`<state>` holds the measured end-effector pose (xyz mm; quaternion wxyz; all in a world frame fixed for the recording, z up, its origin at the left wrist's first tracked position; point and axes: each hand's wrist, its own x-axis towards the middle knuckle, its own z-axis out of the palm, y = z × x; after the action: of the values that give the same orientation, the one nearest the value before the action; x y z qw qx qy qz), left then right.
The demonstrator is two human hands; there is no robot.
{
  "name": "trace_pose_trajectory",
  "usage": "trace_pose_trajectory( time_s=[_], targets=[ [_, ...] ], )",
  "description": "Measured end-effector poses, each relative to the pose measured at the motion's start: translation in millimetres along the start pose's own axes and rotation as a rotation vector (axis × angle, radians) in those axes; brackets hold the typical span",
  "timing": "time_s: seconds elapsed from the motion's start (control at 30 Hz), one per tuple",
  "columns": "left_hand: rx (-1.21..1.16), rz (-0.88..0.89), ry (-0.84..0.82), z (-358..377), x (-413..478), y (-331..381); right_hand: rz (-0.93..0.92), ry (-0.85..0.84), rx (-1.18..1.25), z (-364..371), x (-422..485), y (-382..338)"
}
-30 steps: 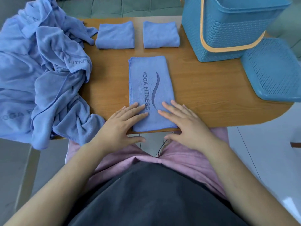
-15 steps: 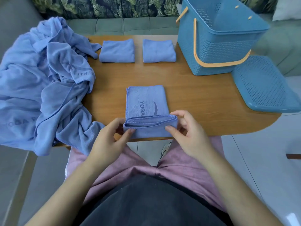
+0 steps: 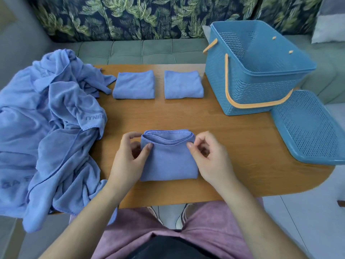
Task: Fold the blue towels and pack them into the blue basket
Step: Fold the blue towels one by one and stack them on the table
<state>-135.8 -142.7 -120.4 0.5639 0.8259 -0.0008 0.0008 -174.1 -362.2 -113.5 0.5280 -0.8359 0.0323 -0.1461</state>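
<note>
While the folded towel (image 3: 169, 161) lies on the table (image 3: 233, 146), your left hand (image 3: 128, 159) and right hand (image 3: 211, 157) pinch its far corners, fingers (image 3: 130, 135) curled close.

This looks like a home living room. A brown wood-grain tabletop with a rounded right end (image 3: 233, 146) stands directly in front of a sofa with grey-green tufted seat cushions (image 3: 141, 51). The sofa's back cushions in a dark palm-leaf print (image 3: 130, 17) run behind the tabletop's far edge. A pale grey pillow (image 3: 328, 25) sits beyond the tabletop's far right corner. Below the tabletop's right end the floor is light tile (image 3: 298, 221). Household laundry is on the tabletop: a heap of crumpled blue microfibre towels (image 3: 56, 118) over its left end, a folded blue towel (image 3: 168, 159) near its front edge, and a blue perforated plastic basket with an orange handle (image 3: 252, 90) at its far right.
</note>
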Motion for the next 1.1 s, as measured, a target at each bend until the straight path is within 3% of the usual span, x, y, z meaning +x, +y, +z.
trace_pose_trajectory(
  time_s=[0.17,0.3,0.4,0.5,0.63,0.8,0.97,1.1],
  targets=[
    [0.024,-0.028,-0.011,2.5,22.6,-7.5,-0.021,-0.044,-0.177,12.8,25.5,15.9],
    [0.055,-0.007,-0.056,2.2,29.9,-8.1,0.076,-0.140,-0.241,19.5,29.9,24.3],
    [0.372,0.271,0.006,0.5,23.5,-13.5,0.150,-0.223,-0.331,24.1,23.9,27.6],
    [0.589,0.453,-0.120,7.0,15.9,-18.0,0.026,-0.172,-0.634,28.5,14.4,20.8],
    [0.639,0.448,-0.262,19.5,16.8,-26.9,-0.176,-0.263,-0.744,40.3,4.8,11.6],
    [0.631,0.402,-0.355,17.8,24.3,-36.5,-0.097,-0.303,-0.771,47.2,-2.9,29.6],
    [0.684,0.273,-0.190,19.5,12.2,-37.4,0.129,-0.246,-0.763,48.4,-12.9,24.1],
    [0.701,0.206,-0.099,19.3,-9.6,-37.1,0.124,-0.199,-0.729,44.6,-23.2,20.4]
  ],
)
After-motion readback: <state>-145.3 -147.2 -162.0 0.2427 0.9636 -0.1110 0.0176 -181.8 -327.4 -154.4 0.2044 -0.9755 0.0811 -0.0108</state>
